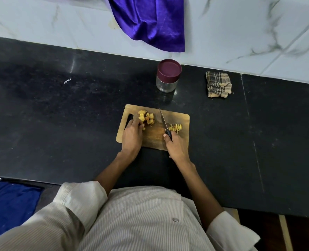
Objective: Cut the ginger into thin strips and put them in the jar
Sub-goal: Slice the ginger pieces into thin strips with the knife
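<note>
At the cutting board [154, 136], I held the knife [165, 124] in my right hand [176, 147] while my left hand [132, 136] touched the ginger [147, 118].

My right grip was closed round the black handle, blade flat beside cut strips [175, 127]; whether my left grip was holding a piece I could not tell. The jar [167, 77], lid on, stood beyond the board on the dark tabletop [59, 115], near a checked cloth [218, 84].

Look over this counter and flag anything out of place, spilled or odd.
Nothing is spilled or damaged. One thing to note: the jar behind the cutting board has its maroon lid on, while cut ginger strips already lie on the board. The checked cloth sits crumpled by the wall.
</note>
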{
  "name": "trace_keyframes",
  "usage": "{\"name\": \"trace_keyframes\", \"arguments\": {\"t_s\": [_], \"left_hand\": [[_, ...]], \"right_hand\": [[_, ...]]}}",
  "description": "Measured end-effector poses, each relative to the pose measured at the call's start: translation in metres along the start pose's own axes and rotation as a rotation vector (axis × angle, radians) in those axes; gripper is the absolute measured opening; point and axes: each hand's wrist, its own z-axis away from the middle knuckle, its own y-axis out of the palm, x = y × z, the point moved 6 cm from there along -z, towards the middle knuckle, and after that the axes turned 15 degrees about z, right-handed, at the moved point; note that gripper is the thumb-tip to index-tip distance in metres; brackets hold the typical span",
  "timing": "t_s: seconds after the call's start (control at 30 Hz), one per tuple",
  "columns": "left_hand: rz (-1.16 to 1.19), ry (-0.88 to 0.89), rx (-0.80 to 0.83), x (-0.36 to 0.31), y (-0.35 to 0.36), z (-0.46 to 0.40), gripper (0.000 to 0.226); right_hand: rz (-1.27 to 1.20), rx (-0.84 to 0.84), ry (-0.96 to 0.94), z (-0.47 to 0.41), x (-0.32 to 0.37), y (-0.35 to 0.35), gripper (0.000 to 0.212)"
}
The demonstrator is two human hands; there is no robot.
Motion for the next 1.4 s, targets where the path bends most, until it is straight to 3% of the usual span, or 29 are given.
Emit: {"name": "trace_keyframes", "arguments": {"t_s": [0.17, 0.43, 0.63, 0.87, 1.0, 1.07, 1.23, 1.4], "left_hand": [[0.088, -0.034, -0.029, 0.007, -0.008, -0.005, 0.01], [0.239, -0.106, -0.052, 0.006, -0.017, -0.007, 0.022], [0.143, -0.126, -0.077, 0.009, -0.012, 0.005, 0.013], [0.013, -0.092, 0.013, 0.003, -0.002, 0.006, 0.06], [-0.004, -0.071, -0.002, -0.002, -0.005, 0.008, 0.021], [0.002, -0.042, -0.002, -0.003, -0.005, 0.009, 0.013], [0.015, 0.035, 0.03, -0.008, -0.001, 0.011, 0.003], [0.07, 0.031, 0.09, -0.013, 0.012, 0.004, 0.01]], "right_hand": [[0.015, 0.011, -0.008, 0.0, 0.0, 0.0, 0.027], [0.021, 0.002, -0.01, 0.002, 0.002, -0.001, 0.027], [0.02, 0.003, -0.008, 0.003, 0.004, -0.003, 0.028], [0.018, 0.003, -0.005, 0.004, 0.004, -0.004, 0.027], [0.019, -0.003, -0.015, 0.005, 0.005, -0.004, 0.028], [0.016, 0.0, -0.009, 0.005, 0.004, -0.006, 0.028], [-0.004, 0.005, -0.005, 0.007, 0.004, -0.006, 0.026], [-0.156, 0.02, 0.0, 0.01, -0.001, -0.008, 0.018]]}}
